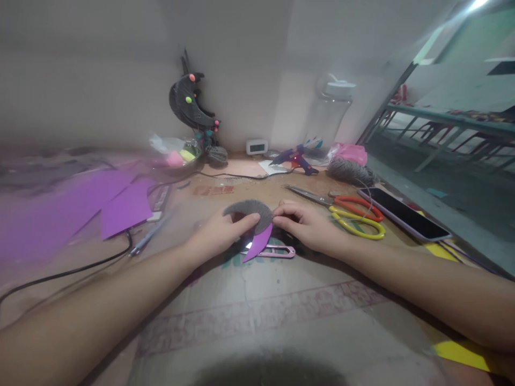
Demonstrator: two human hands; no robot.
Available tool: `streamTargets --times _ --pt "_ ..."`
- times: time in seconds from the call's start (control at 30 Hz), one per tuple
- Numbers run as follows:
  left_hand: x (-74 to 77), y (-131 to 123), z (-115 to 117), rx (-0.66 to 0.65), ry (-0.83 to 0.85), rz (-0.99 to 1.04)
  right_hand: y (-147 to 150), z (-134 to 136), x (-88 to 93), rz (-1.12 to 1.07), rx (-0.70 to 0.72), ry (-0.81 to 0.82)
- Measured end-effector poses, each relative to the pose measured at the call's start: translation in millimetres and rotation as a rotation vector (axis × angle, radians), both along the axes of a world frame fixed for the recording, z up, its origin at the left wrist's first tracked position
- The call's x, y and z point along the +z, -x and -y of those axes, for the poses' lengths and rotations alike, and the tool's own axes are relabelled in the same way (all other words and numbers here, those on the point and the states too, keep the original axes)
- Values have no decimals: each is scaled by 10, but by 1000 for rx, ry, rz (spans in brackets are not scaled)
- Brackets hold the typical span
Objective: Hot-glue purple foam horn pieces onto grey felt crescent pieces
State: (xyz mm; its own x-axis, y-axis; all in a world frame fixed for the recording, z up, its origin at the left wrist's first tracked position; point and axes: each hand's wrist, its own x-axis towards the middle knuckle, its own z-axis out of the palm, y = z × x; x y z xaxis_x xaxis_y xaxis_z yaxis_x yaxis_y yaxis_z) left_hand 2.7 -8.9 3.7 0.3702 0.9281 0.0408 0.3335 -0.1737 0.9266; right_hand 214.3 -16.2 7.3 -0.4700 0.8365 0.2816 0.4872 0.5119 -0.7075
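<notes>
A purple paper crescent point(259, 242) is in my left hand point(232, 229), thumb on top and fingers beneath. Grey yarn point(251, 208) covers its upper part in close wraps; the lower tip is bare purple. At the right edge of the crescent, my right hand point(295, 220) has thumb and fingertips pinched together on the grey yarn, though the strand itself is hard to make out there. Pink thread snips point(281, 251) lie on the board just under the crescent's tip. Scissors point(354, 214) with red and yellow handles lie beyond my right hand.
Purple sheets point(126, 206), a pen point(147, 238) and a black cable point(100, 261) lie left. Behind are a bowl point(189, 166), a decorated dark crescent point(187, 104), a small clock point(256, 147), a glue gun point(295, 157) and a bottle point(332, 112). A yarn ball point(350, 171) and phone point(404, 213) are right.
</notes>
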Motion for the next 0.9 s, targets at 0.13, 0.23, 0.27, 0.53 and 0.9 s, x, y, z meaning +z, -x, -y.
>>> streamTargets --times 0.13,0.23,0.27,0.53,0.9 --pt "-32 -2 -22 -4 8 32 -12 0 15 -15 6 -15" --pt "-59 -6 -38 9 1 30 -6 10 35 -56 -73 -3" --pt "-64 -8 -39 7 -1 36 -1 9 40 -72 -110 -4" --pt "-32 -22 -27 33 -49 -48 51 -19 43 -51 -136 34" --pt "-13 -26 26 -64 -89 -104 42 -4 40 -121 -218 122"
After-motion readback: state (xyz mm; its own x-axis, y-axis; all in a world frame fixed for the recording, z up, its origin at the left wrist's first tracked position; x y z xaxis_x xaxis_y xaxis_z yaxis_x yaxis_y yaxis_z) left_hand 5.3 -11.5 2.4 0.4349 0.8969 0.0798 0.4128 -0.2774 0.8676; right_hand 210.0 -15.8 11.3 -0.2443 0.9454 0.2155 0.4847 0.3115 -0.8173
